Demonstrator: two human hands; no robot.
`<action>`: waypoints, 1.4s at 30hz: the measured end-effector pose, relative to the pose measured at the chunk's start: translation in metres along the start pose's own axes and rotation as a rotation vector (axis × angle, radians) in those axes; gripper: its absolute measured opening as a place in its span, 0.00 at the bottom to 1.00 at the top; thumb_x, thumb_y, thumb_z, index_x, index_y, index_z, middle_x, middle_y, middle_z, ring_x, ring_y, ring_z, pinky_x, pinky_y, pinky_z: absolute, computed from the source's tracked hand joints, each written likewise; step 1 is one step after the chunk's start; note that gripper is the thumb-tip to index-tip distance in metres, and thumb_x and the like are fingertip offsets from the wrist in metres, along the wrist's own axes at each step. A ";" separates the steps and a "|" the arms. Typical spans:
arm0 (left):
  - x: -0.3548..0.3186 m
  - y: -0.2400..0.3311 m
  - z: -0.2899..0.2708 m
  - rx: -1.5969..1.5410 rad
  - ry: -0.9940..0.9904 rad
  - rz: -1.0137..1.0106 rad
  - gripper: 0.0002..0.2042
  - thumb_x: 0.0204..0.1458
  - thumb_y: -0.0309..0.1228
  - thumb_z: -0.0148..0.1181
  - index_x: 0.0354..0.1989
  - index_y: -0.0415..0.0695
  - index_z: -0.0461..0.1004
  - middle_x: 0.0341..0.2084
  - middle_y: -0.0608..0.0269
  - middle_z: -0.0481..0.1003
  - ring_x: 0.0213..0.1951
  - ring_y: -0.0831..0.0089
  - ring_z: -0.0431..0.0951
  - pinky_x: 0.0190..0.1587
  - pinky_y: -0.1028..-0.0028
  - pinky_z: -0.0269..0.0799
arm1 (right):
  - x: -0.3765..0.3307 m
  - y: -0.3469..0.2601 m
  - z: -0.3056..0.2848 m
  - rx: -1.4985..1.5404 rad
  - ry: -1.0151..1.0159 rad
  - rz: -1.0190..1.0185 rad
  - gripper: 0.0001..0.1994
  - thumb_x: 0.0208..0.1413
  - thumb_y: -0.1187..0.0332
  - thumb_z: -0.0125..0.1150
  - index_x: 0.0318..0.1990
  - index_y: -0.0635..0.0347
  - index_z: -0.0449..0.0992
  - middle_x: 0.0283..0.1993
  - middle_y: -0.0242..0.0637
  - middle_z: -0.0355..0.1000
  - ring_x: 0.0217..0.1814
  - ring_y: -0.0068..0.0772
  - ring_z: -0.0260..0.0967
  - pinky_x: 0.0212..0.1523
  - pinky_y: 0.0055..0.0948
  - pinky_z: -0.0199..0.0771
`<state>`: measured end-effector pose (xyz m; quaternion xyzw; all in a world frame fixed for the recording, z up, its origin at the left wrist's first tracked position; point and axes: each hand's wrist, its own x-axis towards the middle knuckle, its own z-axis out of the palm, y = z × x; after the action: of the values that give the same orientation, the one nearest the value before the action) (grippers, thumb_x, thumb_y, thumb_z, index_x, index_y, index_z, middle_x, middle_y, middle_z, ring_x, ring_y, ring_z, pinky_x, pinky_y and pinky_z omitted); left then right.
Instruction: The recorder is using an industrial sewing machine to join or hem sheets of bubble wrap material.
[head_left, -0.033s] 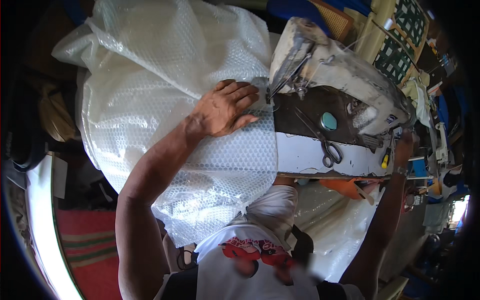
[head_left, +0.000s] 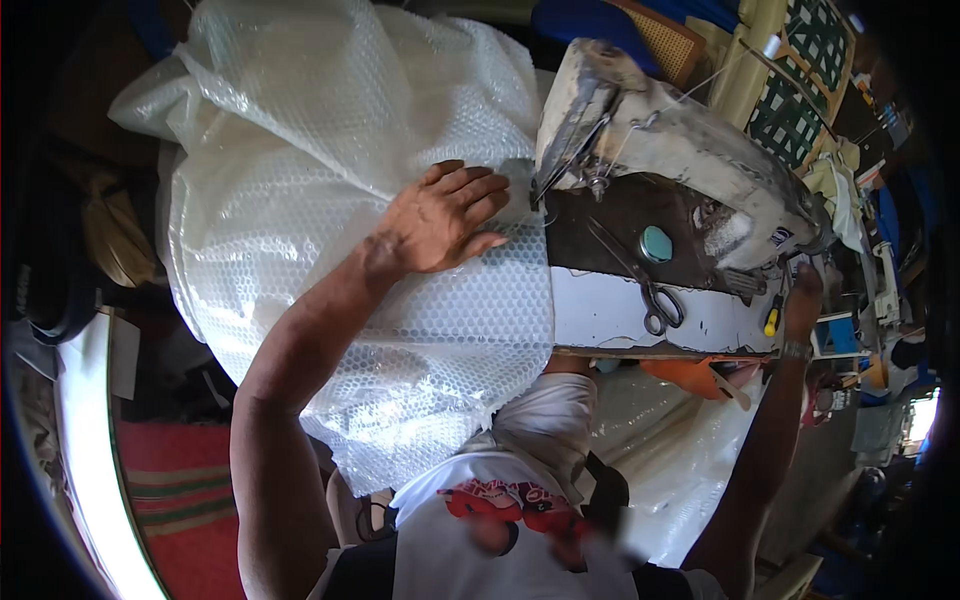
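Note:
A big sheet of bubble wrap [head_left: 420, 315] spreads over the left side of the work table and hangs down its front. My left hand [head_left: 447, 218] lies palm down on it, fingers stretched out, just left of the needle end of an old, worn sewing machine [head_left: 700, 145]. The wrap's right edge runs beside the needle bar [head_left: 597, 182]. At the machine's far right end is my right hand [head_left: 802, 302], next to the wheel end. Its fingers are small and partly hidden, so I cannot make out any grip.
On the machine bed lie black-handled scissors [head_left: 655, 298] and a round teal-topped tin [head_left: 656, 244]. A yellow-handled tool [head_left: 772, 316] sits near my right hand. More clear plastic sheeting [head_left: 670, 440] hangs below the table. A red striped cloth [head_left: 175, 500] is at lower left.
My right hand has shifted slightly inward at the machine's right end. My left hand stays flat on the bubble wrap.

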<state>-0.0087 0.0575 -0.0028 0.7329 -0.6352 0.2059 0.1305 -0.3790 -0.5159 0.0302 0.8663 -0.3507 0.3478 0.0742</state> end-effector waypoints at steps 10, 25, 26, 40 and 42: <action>-0.088 -0.128 -0.177 0.574 -0.253 -0.210 0.18 0.53 0.33 0.73 0.53 0.50 0.81 0.56 0.66 0.80 0.66 0.66 0.74 0.77 0.52 0.54 | -0.204 -0.209 -0.110 0.983 -1.509 -0.033 0.17 0.67 0.61 0.65 0.56 0.62 0.80 0.49 0.41 0.82 0.48 0.39 0.81 0.52 0.38 0.79; -0.021 0.190 -0.305 0.054 -1.278 -0.404 0.07 0.61 0.31 0.60 0.46 0.45 0.77 0.36 0.49 0.83 0.39 0.49 0.86 0.42 0.53 0.82 | -0.250 -0.363 -0.083 2.141 -1.810 0.071 0.35 0.75 0.45 0.51 0.73 0.68 0.61 0.69 0.48 0.71 0.76 0.38 0.66 0.62 0.35 0.77; -0.021 0.198 -0.308 -0.153 -1.314 -0.360 0.08 0.62 0.31 0.59 0.48 0.45 0.78 0.38 0.49 0.83 0.40 0.50 0.86 0.43 0.55 0.82 | -0.258 -0.378 -0.082 2.200 -1.861 0.281 0.33 0.75 0.46 0.53 0.73 0.67 0.62 0.71 0.42 0.70 0.76 0.34 0.64 0.64 0.36 0.75; -0.196 -0.224 -0.238 0.540 -0.389 -0.992 0.20 0.69 0.40 0.56 0.63 0.43 0.75 0.51 0.49 0.81 0.55 0.53 0.80 0.59 0.60 0.74 | -0.312 -0.376 -0.065 2.016 -1.343 0.377 0.16 0.73 0.56 0.60 0.52 0.61 0.80 0.39 0.30 0.78 0.40 0.24 0.78 0.41 0.29 0.81; -0.254 -0.240 -0.235 0.485 -0.375 -1.017 0.19 0.69 0.39 0.55 0.62 0.42 0.75 0.52 0.50 0.80 0.56 0.55 0.79 0.61 0.62 0.71 | -0.314 -0.365 -0.065 1.991 -1.370 0.470 0.16 0.73 0.56 0.60 0.53 0.62 0.80 0.40 0.30 0.78 0.40 0.23 0.78 0.39 0.29 0.84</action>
<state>0.1679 0.4249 0.1026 0.9780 -0.1512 0.1240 -0.0728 -0.3349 -0.0462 -0.0852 0.4647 -0.0465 -0.0577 -0.8824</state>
